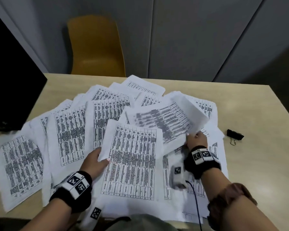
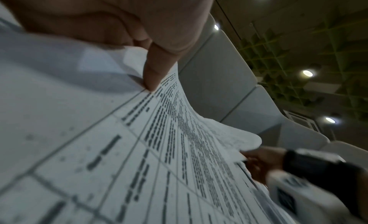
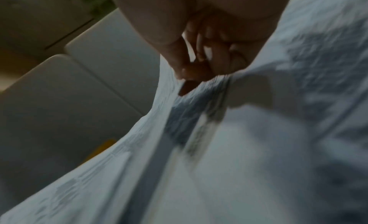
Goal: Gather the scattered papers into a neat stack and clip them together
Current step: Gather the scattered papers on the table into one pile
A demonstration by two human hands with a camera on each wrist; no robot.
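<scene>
Early stage: left hand (image 1: 94, 161) pinches one sheet (image 1: 132, 157), right hand (image 1: 196, 139) grips another (image 1: 170, 120); papers (image 1: 70, 129) unstacked, binder clip (image 1: 235, 135) untouched at 3 o'clock.

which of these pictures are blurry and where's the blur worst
Head view: mostly sharp, but the lifted sheet in the right hand is motion-smeared. Left wrist view: print near the left hand readable, close foreground soft. Right wrist view: worst, dim and streaked, paper print unreadable.

Light wood table (image 1: 250, 167), scattered printed papers (image 1: 68, 130), probably 1 black binder clip (image 1: 235, 135)
</scene>
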